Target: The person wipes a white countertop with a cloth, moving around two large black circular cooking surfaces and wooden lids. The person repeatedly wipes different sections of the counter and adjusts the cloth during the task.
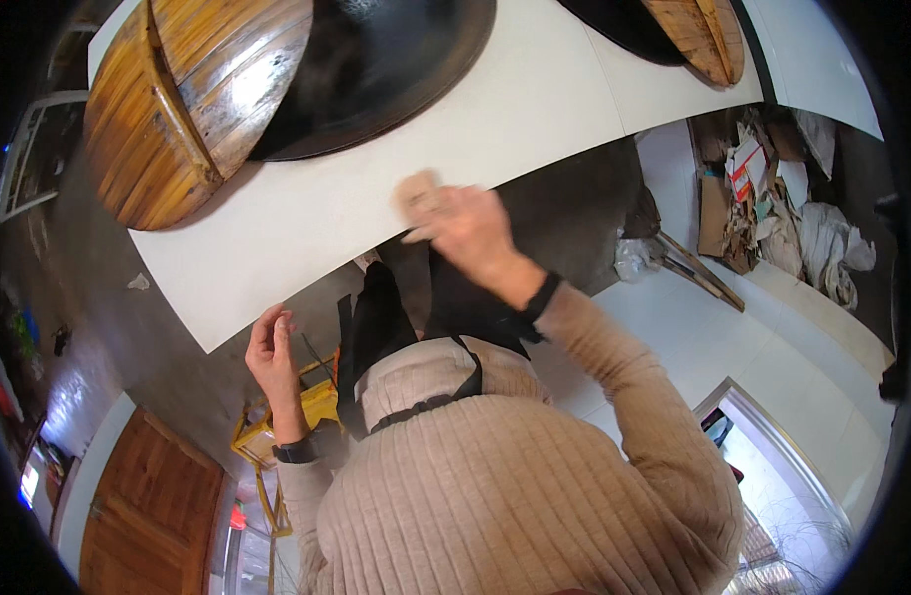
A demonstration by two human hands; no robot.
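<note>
My right hand (466,227) is shut on a blurred beige cloth (416,199) over the front edge of the white tiled stove counter (530,123). Whether the cloth touches the counter cannot be told. Beside the counter's near left corner, my left hand (271,346) is raised with nothing in it, its fingers slightly curled. A large black wok (373,74) is set in the counter, and a round wooden lid (195,104) with a wooden handle bar lies partly over its left side.
At the back right, a second wooden lid (712,33) partly covers another black pan (630,26). Cardboard and plastic scraps (760,193) fill a recess at the right, near wooden sticks (701,271). A yellow chair (318,405) stands by my left forearm, and a wooden door (150,506) is at lower left.
</note>
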